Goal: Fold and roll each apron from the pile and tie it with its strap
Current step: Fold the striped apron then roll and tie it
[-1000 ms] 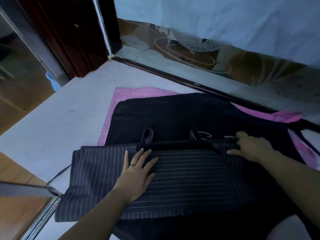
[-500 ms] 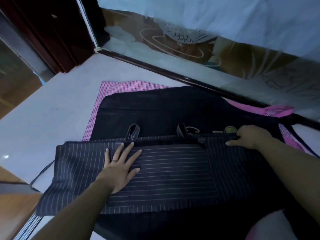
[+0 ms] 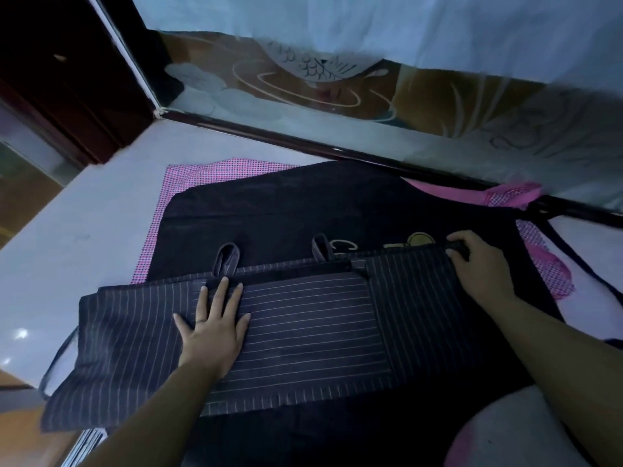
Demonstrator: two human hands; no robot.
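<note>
Indoors — pale tabletop (image 3: 84, 230) beside glass (image 3: 438, 106); left hand (image 3: 212, 332) flat on striped apron (image 3: 320, 332), right hand (image 3: 478, 267) grips edge.

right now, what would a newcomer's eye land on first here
The pinstriped apron lies folded across the middle of the pile, with the left hand pressed flat on it and the right hand gripping its far right corner. Beneath it lies a plain dark apron, and a pink checked cloth peeks out at the far left.

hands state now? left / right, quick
left hand: open, pressed flat on the striped apron.
right hand: closed, fingers curled over the striped apron's far edge, gripping it.
</note>
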